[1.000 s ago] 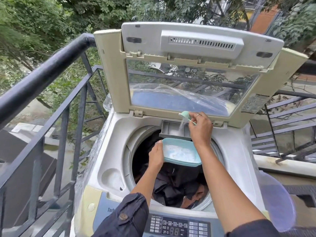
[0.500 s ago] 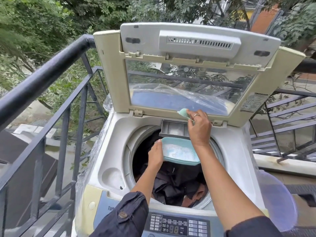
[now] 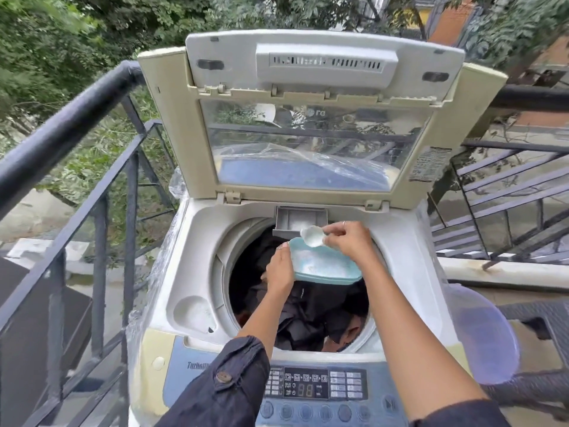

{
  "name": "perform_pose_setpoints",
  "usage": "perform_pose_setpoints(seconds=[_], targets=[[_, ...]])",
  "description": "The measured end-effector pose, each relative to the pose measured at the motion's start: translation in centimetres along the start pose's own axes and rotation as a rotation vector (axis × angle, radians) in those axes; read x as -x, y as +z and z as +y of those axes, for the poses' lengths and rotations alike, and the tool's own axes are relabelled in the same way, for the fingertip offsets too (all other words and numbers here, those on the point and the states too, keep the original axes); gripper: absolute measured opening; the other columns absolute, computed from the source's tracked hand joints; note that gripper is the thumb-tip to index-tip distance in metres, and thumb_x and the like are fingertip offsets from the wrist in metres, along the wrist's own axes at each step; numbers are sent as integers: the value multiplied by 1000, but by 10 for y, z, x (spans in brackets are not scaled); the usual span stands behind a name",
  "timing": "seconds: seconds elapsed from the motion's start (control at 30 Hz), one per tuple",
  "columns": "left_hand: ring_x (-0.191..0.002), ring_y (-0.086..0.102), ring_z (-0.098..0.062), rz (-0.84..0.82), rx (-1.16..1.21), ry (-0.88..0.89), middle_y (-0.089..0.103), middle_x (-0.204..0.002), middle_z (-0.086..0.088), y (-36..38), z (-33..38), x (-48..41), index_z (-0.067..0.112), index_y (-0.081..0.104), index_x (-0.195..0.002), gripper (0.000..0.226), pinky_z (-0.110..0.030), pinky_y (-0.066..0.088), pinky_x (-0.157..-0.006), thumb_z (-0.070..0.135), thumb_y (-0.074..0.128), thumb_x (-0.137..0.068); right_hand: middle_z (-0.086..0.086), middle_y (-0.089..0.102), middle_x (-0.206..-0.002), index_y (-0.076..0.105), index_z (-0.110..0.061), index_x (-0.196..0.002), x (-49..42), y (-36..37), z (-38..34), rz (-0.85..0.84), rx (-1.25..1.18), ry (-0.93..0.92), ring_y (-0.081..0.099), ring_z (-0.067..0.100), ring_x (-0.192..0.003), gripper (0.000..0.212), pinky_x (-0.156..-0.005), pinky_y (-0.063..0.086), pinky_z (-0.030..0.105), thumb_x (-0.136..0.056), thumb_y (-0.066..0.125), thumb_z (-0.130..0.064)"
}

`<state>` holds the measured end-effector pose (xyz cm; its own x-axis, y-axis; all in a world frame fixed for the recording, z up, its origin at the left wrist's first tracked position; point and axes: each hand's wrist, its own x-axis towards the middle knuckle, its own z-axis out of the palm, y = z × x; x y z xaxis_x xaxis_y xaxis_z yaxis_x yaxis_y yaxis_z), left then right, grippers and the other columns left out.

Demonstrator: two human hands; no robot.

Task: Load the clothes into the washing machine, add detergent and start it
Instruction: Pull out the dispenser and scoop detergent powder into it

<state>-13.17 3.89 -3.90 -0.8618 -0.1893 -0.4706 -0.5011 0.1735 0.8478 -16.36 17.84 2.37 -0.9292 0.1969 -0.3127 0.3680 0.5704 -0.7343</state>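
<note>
Two grips work over the open washer (image 3: 191,272). The right grip (image 3: 348,241) pinches a small scoop (image 3: 312,236) carrying white powder, its bowl just above the far edge of a teal tub (image 3: 326,268). The left grip (image 3: 278,269) clasps the tub's left end, holding it above the clothes (image 3: 308,318), a dark heap lying in the drum (image 3: 224,272). Pale powder lies inside the tub. Just behind the scoop, the drawer (image 3: 300,217) stands pulled out from the washer's back rim, with some white powder in it. The lid (image 3: 172,134) stands raised behind. Nearest the camera, the panel (image 3: 308,386) shows lit digits. A black railing (image 3: 67,118) runs along the left.
</note>
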Motion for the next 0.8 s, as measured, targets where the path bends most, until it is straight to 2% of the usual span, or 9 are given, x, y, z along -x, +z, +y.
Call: perform_pose_setpoints(seconds=[0.07, 0.13, 0.2, 0.3, 0.4, 0.5, 0.63, 0.7, 0.8], targets=[[-122, 50, -26, -1, 19, 10, 58, -127, -5, 5, 3, 5, 19, 57, -126, 48, -36, 33, -108, 45, 26, -100, 0, 64, -81, 74, -13, -102, 7, -1, 8, -16, 59, 6, 57, 11, -76, 28, -70, 40, 20, -74, 73, -8], [-122, 48, -22, 1, 25, 24, 56, -126, -4, 12, 7, 13, 17, 55, -130, 46, -25, 28, -95, 39, 26, -102, -3, 62, -81, 74, -16, -101, 14, -4, 17, 0, 90, 24, 57, 10, -77, 27, -63, 39, 19, -74, 73, -10], [-119, 49, -22, 13, 54, 56, 57, -123, -4, 17, 10, 19, 16, 55, -128, 44, -25, 30, -93, 38, 27, -102, -4, 63, -81, 74, -18, -99, 20, -7, 23, 15, 90, 46, 59, 11, -80, 26, -62, 41, 18, -74, 73, -10], [-113, 52, -24, 44, 47, 78, 58, -115, -5, 28, 12, 28, 16, 54, -124, 40, -33, 37, -97, 39, 30, -101, -1, 72, -90, 74, -19, -99, 28, -13, 34, 58, 69, 64, 66, 16, -91, 26, -80, 49, 23, -75, 69, -9], [-117, 52, -32, 80, 35, 97, 60, -122, -14, 37, 13, 34, 16, 56, -121, 39, -38, 38, -101, 39, 32, -100, 0, 74, -98, 74, -20, -99, 36, -23, 43, 125, 67, 34, 67, 17, -96, 25, -90, 51, 29, -75, 69, -12], [-119, 50, -31, 113, 18, 119, 60, -124, -13, 46, 18, 45, 15, 57, -121, 38, -31, 34, -94, 36, 33, -101, 0, 74, -100, 74, -20, -100, 44, -35, 50, 228, 66, -29, 67, 18, -96, 25, -88, 51, 27, -77, 69, -12], [-116, 53, -28, 169, 41, 161, 60, -123, -11, 64, 31, 64, 13, 59, -121, 37, -28, 33, -87, 33, 34, -101, 6, 65, -110, 68, -17, -109, 60, -59, 65, 512, 158, -119, 56, 26, -105, 31, -90, 43, 31, -80, 61, -8], [-114, 54, -27, 201, 61, 168, 60, -124, -12, 76, 37, 75, 12, 59, -121, 38, -27, 35, -87, 33, 34, -101, 10, 58, -117, 63, -14, -114, 68, -75, 79, 607, 137, -79, 50, 29, -112, 35, -94, 39, 33, -79, 64, -11], [-114, 54, -26, 195, 74, 183, 60, -125, -12, 103, 44, 96, 11, 58, -123, 39, -28, 38, -91, 33, 34, -101, 14, 57, -120, 59, -9, -115, 79, -104, 105, 617, -1, 31, 51, 31, -114, 34, -93, 39, 33, -83, 63, -17]])
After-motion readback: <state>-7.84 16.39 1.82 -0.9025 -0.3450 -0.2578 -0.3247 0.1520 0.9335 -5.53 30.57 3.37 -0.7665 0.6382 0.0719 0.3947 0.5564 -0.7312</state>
